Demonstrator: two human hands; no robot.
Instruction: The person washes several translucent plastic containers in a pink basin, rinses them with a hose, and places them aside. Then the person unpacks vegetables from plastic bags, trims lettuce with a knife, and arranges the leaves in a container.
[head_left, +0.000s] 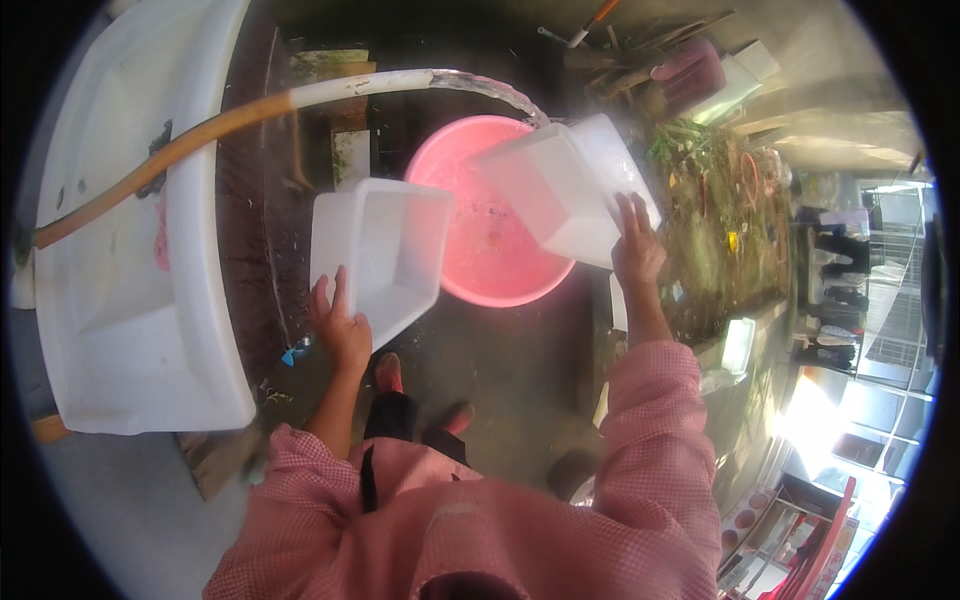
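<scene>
My left hand (341, 326) grips the rim of a white plastic tub (397, 255), which tilts beside the pink plastic basin (487, 277). In my right hand (637, 244) is a second white tub (559, 187), tipped over the basin's right side. Water (499, 88) runs from a hose (360, 86) with a white end piece and falls at the upper edge of that second tub. The basin stands on the wet ground in front of my feet and holds some water with small dark bits in it.
A large white sink or bathtub (202, 315) stands at the left, with the hose lying across it. To the right are a plant bed (720, 225), a purple container (690, 79) and a small white tray (739, 345). Pieces of wood (630, 82) lie at the back.
</scene>
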